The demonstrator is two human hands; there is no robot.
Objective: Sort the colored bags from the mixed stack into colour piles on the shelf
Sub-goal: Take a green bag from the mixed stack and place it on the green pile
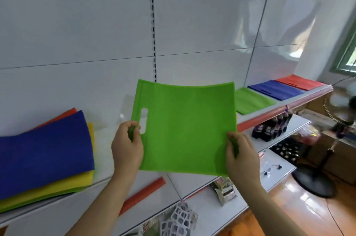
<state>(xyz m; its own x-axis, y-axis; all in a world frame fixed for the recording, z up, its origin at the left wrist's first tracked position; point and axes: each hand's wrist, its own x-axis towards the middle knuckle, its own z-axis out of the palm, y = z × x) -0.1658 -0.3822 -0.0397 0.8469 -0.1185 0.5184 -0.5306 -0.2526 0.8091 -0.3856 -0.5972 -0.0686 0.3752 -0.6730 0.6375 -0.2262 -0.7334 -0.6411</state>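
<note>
Both hands (183, 151) pinch green bag's (185, 128) side edges above shelf (300, 102).

The scene is brightly and evenly lit. Daylight enters from the window (346, 56) at the right edge and produces glare on the glossy wall panels (279, 29) and wooden floor (300, 197). Straight lines bow towards the edges. The fan (341, 104) is motion-blurred.
</note>
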